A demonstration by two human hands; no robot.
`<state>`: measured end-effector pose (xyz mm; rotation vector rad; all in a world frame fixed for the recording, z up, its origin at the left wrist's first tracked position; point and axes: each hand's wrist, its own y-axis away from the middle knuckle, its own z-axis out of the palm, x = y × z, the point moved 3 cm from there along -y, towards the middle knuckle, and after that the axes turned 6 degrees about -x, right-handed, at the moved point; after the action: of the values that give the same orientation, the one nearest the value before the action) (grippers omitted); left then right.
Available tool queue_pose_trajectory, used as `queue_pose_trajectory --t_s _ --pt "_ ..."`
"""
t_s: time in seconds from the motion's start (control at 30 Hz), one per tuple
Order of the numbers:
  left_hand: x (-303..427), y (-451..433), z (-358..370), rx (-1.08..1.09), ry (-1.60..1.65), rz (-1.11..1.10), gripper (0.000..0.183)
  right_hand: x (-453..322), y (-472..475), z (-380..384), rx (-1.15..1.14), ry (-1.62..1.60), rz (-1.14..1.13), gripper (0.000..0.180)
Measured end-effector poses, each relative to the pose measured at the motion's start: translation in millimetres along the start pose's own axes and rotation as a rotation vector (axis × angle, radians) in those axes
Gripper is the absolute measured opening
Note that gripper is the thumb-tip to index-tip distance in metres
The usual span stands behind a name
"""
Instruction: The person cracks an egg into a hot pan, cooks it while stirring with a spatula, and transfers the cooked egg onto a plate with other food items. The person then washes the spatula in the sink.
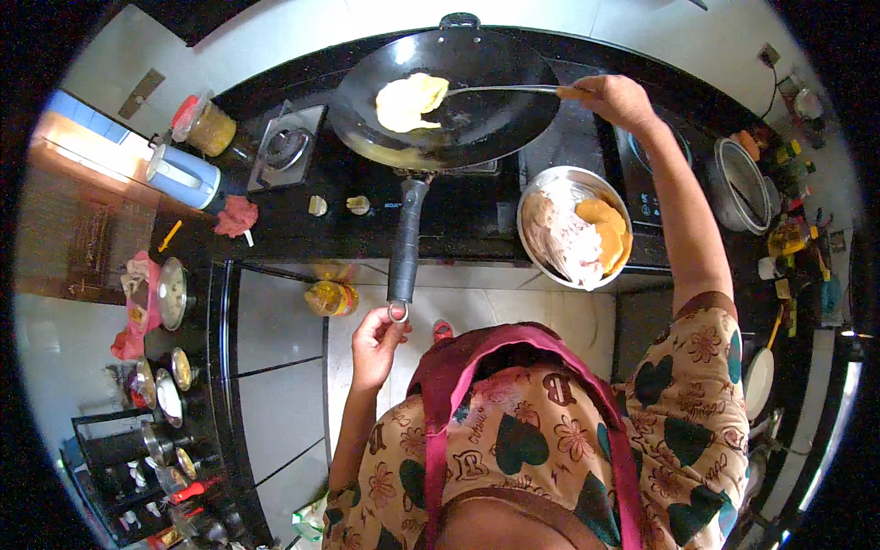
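A black wok [498, 120] sits on the gas hob, and its long wrapped handle [407, 240] points towards me. My left hand [375, 347] grips the metal ring at the handle's end. In my right hand [619, 103] is a metal spatula [509, 89] with a wooden grip, reaching into the wok from the right. Its blade end meets a pale yellow mass of food, perhaps egg [411, 103], on the wok's left side. Right of the handle stands a metal bowl [524, 242] of pinkish-white and orange food; its contents are not clear.
A second burner [285, 141] lies left of the wok. Beyond it are a blue jug [184, 175] and a red-lidded jar [210, 130]. A pink cloth [237, 215] lies nearby. At the right stand a metal pot [742, 185] and several bottles. Dishes line the left counter.
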<state>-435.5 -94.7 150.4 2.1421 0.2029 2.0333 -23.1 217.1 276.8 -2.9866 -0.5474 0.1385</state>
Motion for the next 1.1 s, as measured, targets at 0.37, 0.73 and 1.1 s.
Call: queue_pose_trajectory --t_s 0.37,0.73,1.1 --pt "6.7 5.3 -0.2 0.048 0.0 -0.038 0.014 -17.1 -10.7 16.5 0.083 -0.081 -0.028 0.026" --pt "21.0 -7.6 -7.1 0.033 -0.047 -0.009 0.006 -34.8 5.8 -12.0 0.271 0.121 -0.163 0.018" --pt "9.8 -12.5 -11.3 -0.031 0.016 -0.025 0.01 -58.0 56.1 -124.1 0.156 0.588 -0.068 0.021"
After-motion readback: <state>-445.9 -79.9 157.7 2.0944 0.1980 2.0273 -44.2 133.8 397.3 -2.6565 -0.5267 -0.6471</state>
